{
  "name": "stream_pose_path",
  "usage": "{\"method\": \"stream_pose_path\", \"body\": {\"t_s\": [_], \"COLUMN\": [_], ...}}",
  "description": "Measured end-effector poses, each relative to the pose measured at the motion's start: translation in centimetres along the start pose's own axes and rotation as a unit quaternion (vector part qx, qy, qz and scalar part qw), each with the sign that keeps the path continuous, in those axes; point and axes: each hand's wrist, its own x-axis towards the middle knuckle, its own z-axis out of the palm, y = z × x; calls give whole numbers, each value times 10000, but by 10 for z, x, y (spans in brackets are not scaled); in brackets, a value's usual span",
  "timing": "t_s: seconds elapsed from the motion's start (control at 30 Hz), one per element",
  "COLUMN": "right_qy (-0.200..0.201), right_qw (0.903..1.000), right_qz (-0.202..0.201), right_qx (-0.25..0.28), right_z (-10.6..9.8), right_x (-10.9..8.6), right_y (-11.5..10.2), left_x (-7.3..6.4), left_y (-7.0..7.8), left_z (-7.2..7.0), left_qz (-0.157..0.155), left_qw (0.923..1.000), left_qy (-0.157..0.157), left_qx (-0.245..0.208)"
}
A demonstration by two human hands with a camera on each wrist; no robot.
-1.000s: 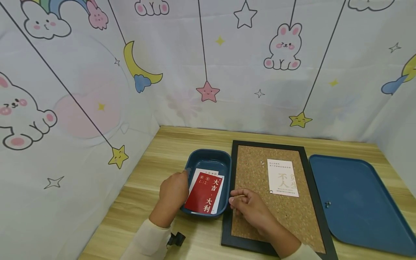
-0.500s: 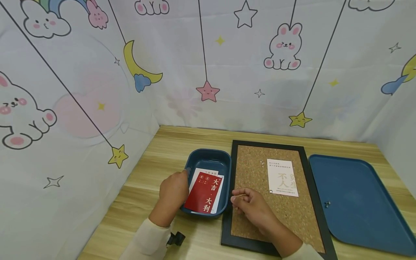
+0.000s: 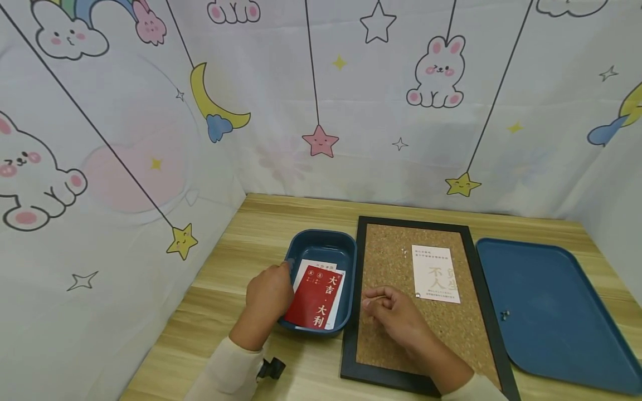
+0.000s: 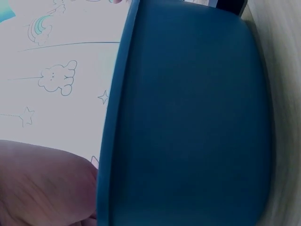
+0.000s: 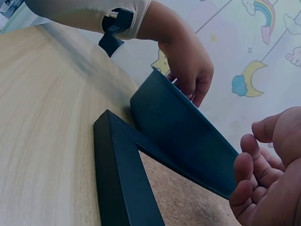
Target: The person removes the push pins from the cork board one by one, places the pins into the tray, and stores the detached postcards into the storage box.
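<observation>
My left hand [image 3: 268, 294] grips the small tub's [image 3: 323, 245] left rim, lower centre | red card [image 3: 316, 298] inside | right hand [image 3: 393, 314] loosely curled, empty, over the cork board [image 3: 396, 267] | step: steadying; next needs a clean pinch on the card.

bright even light | soft shadows | wrist views blurred close-up

Dark blue tub [image 3: 323, 245], red card [image 3: 316, 301], brown cork board [image 3: 391, 267]
</observation>
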Motion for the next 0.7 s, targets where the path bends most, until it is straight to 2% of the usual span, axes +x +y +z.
{"method": "stream_pose_path", "body": {"t_s": [0.17,0.33,0.53,0.7], "right_qy": [124,167,155,189], "right_qw": [9994,9974,9951,9940], "right_qz": [16,-165,-331,-307], "right_qx": [-335,-688,-918,-1036], "right_z": [-6,-15,-26,-30], "right_x": [2,3,5,6], "right_y": [0,-1,-1,-1], "left_x": [0,0,-2,-2], "left_y": [-1,-2,0,4], "left_z": [1,1,1,0], "left_qz": [-49,-93,-76,26], "left_qw": [9999,9995,9989,9980], "left_qy": [66,136,246,371], "left_qx": [-138,-258,-401,-509]}}
